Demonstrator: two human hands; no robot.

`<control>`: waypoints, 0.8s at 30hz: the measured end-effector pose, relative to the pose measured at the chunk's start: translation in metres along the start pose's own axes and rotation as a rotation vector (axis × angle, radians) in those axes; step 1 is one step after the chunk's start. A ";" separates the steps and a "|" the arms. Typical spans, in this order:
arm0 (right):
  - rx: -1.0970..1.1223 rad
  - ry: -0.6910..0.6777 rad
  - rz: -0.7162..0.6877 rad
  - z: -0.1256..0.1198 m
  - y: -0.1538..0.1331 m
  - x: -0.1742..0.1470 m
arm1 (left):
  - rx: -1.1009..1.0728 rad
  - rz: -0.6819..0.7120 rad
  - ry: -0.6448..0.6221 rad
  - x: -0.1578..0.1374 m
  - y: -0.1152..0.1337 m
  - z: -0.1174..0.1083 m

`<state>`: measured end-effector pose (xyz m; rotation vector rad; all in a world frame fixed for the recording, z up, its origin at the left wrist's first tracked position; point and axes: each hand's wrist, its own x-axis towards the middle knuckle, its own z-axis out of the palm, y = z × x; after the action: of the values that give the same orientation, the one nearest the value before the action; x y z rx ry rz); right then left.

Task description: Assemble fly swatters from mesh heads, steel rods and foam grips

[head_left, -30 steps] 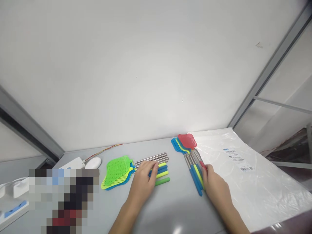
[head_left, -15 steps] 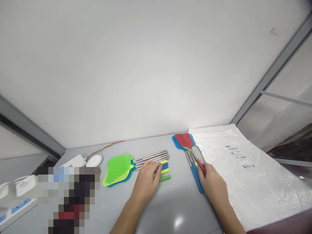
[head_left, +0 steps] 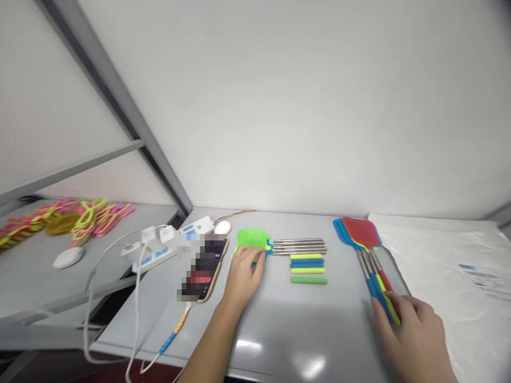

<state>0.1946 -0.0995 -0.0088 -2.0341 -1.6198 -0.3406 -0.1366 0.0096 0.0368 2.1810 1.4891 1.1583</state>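
Note:
My left hand (head_left: 243, 268) is closed over the near edge of a stack of fly swatter heads, its fingertips near their blue necks. A bright green perforated head (head_left: 252, 237) tops that stack. Metal rods (head_left: 301, 246) lie side by side to the right of the necks. Below them are loose handle grips, among them a blue grip (head_left: 306, 265) and a green grip (head_left: 309, 280). At the right, my right hand (head_left: 413, 330) has thumb and fingers around the handles of several fly swatters (head_left: 362, 232) with red and blue heads, lying fanned together.
A white plastic package (head_left: 439, 260) lies at the right. Leftward are a phone (head_left: 211, 271) with its cable, a power strip (head_left: 159, 255) with chargers, and a white oval object (head_left: 222, 227). Colourful cords (head_left: 93, 215) rest on another table beyond the metal frame (head_left: 107, 80).
The view has swung left, bringing the phone and cords into sight. My left hand has moved from the rods and grips to the swatter heads. My right hand has slid down the handles.

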 end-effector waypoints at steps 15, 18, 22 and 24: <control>0.261 -0.242 -0.455 0.025 -0.124 0.033 | 0.426 -0.152 -0.085 0.002 -0.013 0.001; 0.352 -0.197 -0.418 0.026 -0.113 0.023 | 0.438 -0.177 -0.225 0.030 -0.014 0.006; 0.423 -0.197 -0.337 0.027 -0.096 0.016 | 0.400 -0.205 -0.368 0.055 -0.022 0.010; 0.452 -0.212 -0.306 0.028 -0.093 0.015 | 0.374 -0.186 -0.368 0.057 -0.027 0.012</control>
<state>0.1063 -0.0574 -0.0035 -1.5252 -1.9328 0.1368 -0.1373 0.0736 0.0391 2.2578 1.7915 0.4123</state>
